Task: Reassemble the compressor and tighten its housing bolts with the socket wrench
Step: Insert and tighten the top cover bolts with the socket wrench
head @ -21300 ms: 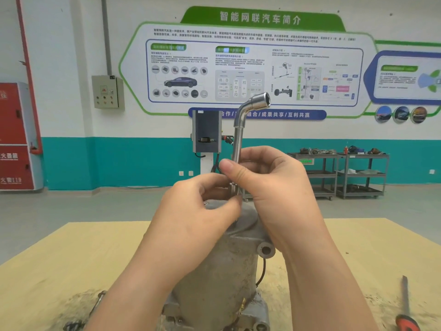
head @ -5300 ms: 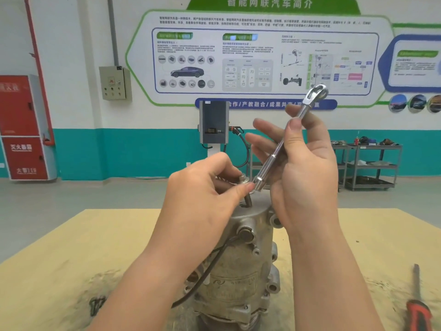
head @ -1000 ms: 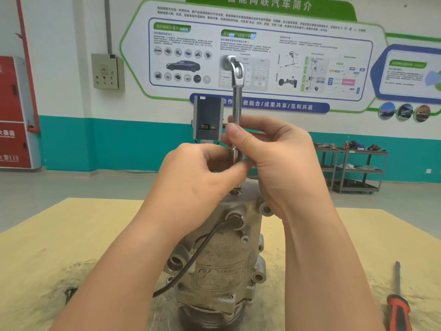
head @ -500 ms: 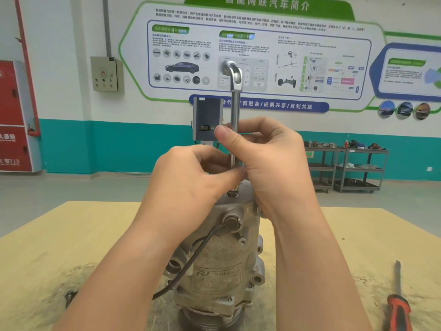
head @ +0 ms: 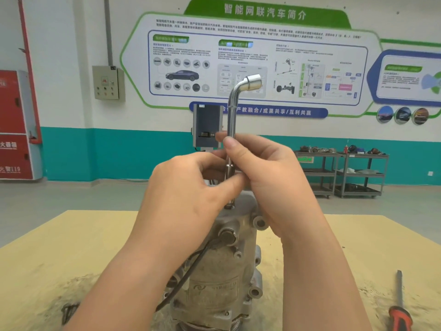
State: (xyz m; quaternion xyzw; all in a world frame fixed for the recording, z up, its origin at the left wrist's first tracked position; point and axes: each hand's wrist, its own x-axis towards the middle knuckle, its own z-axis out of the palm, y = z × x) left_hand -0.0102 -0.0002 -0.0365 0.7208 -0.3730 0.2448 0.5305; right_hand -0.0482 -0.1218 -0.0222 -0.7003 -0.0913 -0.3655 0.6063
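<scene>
A dirty grey compressor [head: 222,278] stands upright on the wooden table [head: 71,249], a black cable running down its front. A chrome L-shaped socket wrench [head: 232,111] stands vertically on the compressor's top, its lower socket seated over a bolt at the housing rim; its bent upper end points right. My left hand [head: 188,194] pinches the wrench's lower shaft just above the socket. My right hand [head: 265,173] grips the shaft a little higher, thumb pressed against it. The bolt itself is hidden by the socket and my fingers.
A red-handled screwdriver [head: 399,306] lies on the table at the right. A small dark metal part [head: 69,311] lies at the lower left. Behind the table are a grey charger box [head: 207,126], metal shelving carts [head: 341,173] and a wall poster.
The wrench has turned about its shaft: its bent upper end faced left half a second ago and now points right. Both hands stay on the shaft at the compressor's top.
</scene>
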